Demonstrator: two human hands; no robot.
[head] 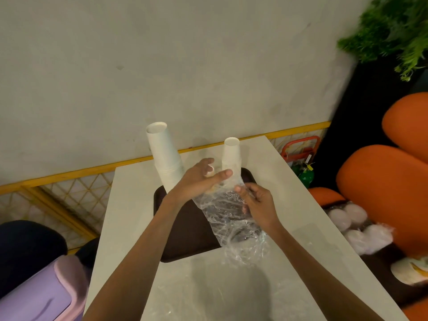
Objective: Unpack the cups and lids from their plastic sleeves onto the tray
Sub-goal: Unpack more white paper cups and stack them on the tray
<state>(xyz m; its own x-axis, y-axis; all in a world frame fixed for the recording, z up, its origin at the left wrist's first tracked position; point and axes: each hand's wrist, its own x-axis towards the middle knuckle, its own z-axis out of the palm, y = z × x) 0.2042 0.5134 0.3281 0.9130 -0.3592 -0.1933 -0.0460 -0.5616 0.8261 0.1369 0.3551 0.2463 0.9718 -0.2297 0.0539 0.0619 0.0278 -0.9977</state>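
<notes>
Two upside-down stacks of white paper cups stand on the dark brown tray (185,230): a tall stack (165,156) at the back left and a shorter stack (231,156) at the back right. A clear plastic sleeve (229,218) trails from the shorter stack's base down over the tray toward the table's near side. My left hand (199,179) is between the stacks, fingers mostly straight, thumb against the shorter stack's base where the sleeve starts. My right hand (257,202) pinches the crumpled sleeve just below it.
The tray lies on a white table (208,290) against a grey wall. Bagged white lids (356,225) lie on a dark surface to the right, beside orange cushions (379,181). A purple bin (44,295) stands at the lower left.
</notes>
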